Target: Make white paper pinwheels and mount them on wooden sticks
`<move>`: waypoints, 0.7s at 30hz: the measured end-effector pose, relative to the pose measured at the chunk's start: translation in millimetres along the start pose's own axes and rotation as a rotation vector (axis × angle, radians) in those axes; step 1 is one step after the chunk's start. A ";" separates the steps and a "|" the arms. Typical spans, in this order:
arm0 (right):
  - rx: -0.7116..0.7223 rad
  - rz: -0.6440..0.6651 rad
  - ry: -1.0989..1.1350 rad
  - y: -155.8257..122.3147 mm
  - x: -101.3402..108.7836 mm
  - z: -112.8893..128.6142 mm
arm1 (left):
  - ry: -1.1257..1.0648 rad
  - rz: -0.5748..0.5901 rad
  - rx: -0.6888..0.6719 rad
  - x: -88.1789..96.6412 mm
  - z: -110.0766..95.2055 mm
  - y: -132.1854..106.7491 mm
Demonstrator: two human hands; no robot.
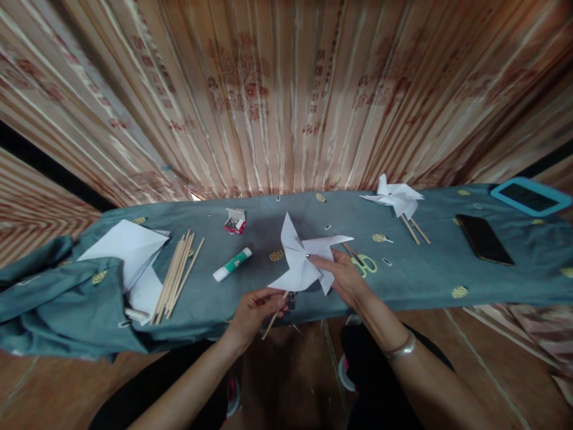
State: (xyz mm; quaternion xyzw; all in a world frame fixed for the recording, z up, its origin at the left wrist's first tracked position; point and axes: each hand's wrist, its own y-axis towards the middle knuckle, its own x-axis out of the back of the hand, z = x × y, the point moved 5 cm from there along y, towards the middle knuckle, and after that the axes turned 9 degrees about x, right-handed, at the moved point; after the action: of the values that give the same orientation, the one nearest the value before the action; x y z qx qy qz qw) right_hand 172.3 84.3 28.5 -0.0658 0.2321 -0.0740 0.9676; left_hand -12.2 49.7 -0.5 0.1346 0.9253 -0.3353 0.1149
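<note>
A white paper pinwheel [298, 263] is held up over the middle of the cloth-covered table, with a small pin head at its centre. Its thin wooden stick [270, 322] slants down toward me, and my left hand [257, 310] pinches it just below the paper. My right hand [342, 272] grips the paper from the right side, thumb on the front close to the pin and the other fingers hidden behind. Just beyond that hand lie scissors [366, 264] with light green handles. A glue stick [233, 264] with a green label lies to the left.
Wooden sticks [172, 278] and white paper sheets [123, 248] lie at the left. A small open red box [235, 222] of pins stands further back. Finished-looking pinwheels [396, 196], a black phone [484, 239] and a blue-framed tablet [530, 197] lie right. A curtain [277, 101] hangs behind.
</note>
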 end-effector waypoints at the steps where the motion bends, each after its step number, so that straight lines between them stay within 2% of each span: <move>1: 0.005 -0.006 0.002 1.1 0.9 0.7 | 0.011 0.001 0.004 0.0 0.7 0.8; 8: 0.045 0.053 -0.009 6.2 0.6 6.1 | 0.017 -0.019 0.016 1.1 2.4 3.7; 17: 0.098 -0.044 -0.081 14.7 20.8 11.2 | -0.070 -0.080 0.057 5.1 -2.5 6.5; 21: 0.127 -0.050 -0.107 12.0 18.2 14.1 | -0.046 -0.104 -0.017 7.3 -5.0 8.8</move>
State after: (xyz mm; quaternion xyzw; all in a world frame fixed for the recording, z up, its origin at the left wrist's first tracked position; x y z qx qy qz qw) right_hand 196.2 94.2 31.0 -0.0140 0.1731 -0.1090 0.9787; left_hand -16.8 60.7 -4.2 0.0775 0.9311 -0.3359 0.1194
